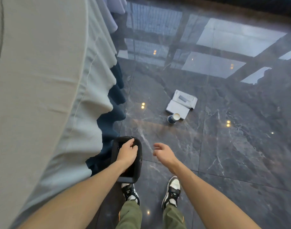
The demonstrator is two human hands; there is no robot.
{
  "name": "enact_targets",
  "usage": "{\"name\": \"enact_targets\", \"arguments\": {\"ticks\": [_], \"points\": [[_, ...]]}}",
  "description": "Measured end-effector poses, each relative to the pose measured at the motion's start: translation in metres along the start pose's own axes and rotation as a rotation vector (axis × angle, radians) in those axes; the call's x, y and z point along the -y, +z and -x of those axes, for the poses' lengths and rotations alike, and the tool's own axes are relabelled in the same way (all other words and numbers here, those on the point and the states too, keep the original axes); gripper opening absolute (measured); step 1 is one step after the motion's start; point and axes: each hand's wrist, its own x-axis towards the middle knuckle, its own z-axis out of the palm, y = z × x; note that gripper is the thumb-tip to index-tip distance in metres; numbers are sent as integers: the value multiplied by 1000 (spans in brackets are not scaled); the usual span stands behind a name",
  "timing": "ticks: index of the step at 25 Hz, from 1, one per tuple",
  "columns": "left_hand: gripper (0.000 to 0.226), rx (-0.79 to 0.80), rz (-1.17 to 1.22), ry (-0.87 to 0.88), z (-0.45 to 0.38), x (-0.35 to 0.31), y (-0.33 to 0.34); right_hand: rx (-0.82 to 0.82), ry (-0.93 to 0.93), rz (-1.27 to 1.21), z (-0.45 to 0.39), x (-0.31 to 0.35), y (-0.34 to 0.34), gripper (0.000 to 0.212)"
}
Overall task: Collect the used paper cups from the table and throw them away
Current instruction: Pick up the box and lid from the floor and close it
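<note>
Your left hand [128, 152] is reaching down, fingers curled over the rim of the black rounded plastic bin [136, 164] beside the grey-draped table [42, 80]. Your right hand [163, 153] hangs empty, fingers loosely spread. The dark blue paper cup [173, 118] lies tipped on the dark marble floor [232, 146], touching a white folded booklet [179, 105].

The table [34, 80] stands at the left. A bin [138, 156] sits on the floor [224, 146] near its edge; farther right, a cup [173, 118] lies touching a box [179, 106].
</note>
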Motion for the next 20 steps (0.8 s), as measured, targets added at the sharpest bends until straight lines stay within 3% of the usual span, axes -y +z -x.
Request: {"name": "enact_targets", "arguments": {"ticks": [6, 11, 20], "points": [[78, 34, -358, 247, 85, -117, 34, -167, -180, 423, 82, 20, -130, 68], [89, -57, -599, 354, 134, -185, 67, -269, -298, 708, 131, 34, -222, 60], [98, -152, -796, 505, 115, -272, 106, -450, -356, 818, 123, 59, -312, 86]]}}
